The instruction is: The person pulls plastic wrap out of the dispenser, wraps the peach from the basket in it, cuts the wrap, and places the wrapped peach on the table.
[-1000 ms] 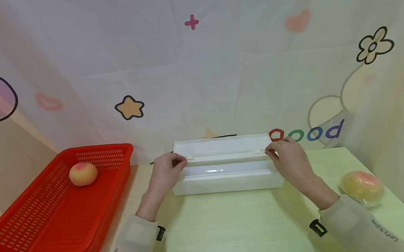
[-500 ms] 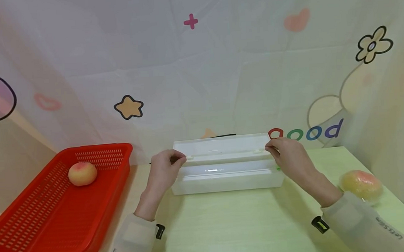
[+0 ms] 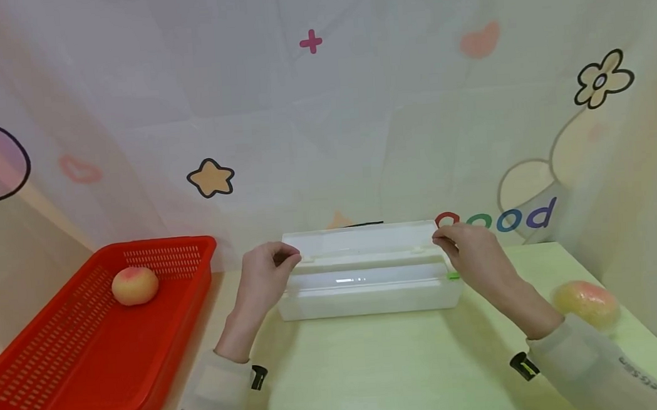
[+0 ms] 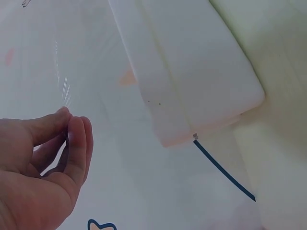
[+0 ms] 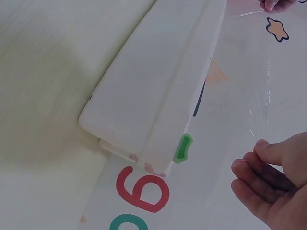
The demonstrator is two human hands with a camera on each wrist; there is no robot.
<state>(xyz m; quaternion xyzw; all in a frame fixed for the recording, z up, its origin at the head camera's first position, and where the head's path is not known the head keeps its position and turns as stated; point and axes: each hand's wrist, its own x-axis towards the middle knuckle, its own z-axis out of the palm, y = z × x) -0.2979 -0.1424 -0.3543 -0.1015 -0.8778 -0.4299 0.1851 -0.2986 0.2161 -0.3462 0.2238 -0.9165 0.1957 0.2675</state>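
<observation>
A white cling film dispenser point(image 3: 368, 303) stands at the back of the table with its lid raised; a shiny roll lies inside. My left hand point(image 3: 262, 275) and right hand point(image 3: 473, 256) hover above its two ends. Each pinches a corner of clear cling film between thumb and fingertips. Fine shiny creases of the film point(image 4: 62, 86) run from the left fingertips in the left wrist view. In the right wrist view, similar creases of film point(image 5: 261, 115) lead to the right fingertips. A green slider point(image 5: 183, 148) sits at the dispenser's right end.
A red perforated basket point(image 3: 174, 358) at the left holds a peach point(image 3: 135, 286). Another peach point(image 3: 587, 303), glossy as if wrapped in film, lies at the right by my right forearm. Behind the table hangs a printed curtain point(image 3: 346, 128).
Both hands have shifted slightly, rising a little relative to the dispenser, still pinching the film. The green slider at the right end has come into view from behind the right hand.
</observation>
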